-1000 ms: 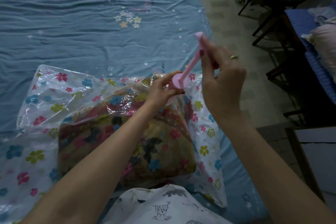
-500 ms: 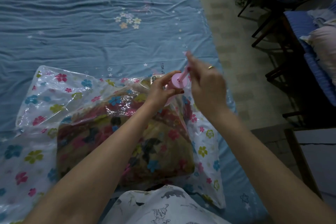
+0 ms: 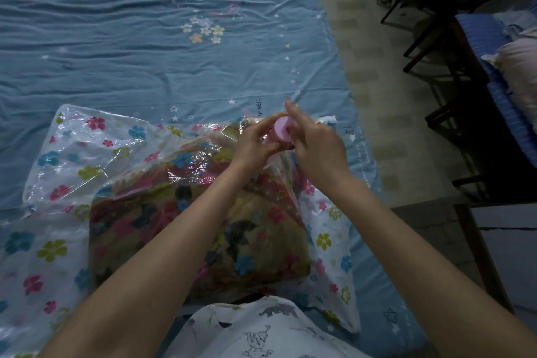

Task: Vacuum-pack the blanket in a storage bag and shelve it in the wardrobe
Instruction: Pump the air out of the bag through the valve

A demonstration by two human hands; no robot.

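At the frame's centre, the left hand [image 3: 255, 144] grips the pink pump [image 3: 281, 131] on the flowered storage bag [image 3: 72, 154] holding the blanket [image 3: 203, 227], while the right hand [image 3: 315, 142] pinches its handle.

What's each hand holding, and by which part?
Left hand grips the pink hand pump by its barrel; right hand holds its plunger end, the exact grip hidden.

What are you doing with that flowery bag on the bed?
A person is pumping air out of a clear flower-printed plastic storage bag with a folded floral blanket inside, on a blue bed sheet. The left hand steadies a small pink hand pump; the right hand works its plunger.
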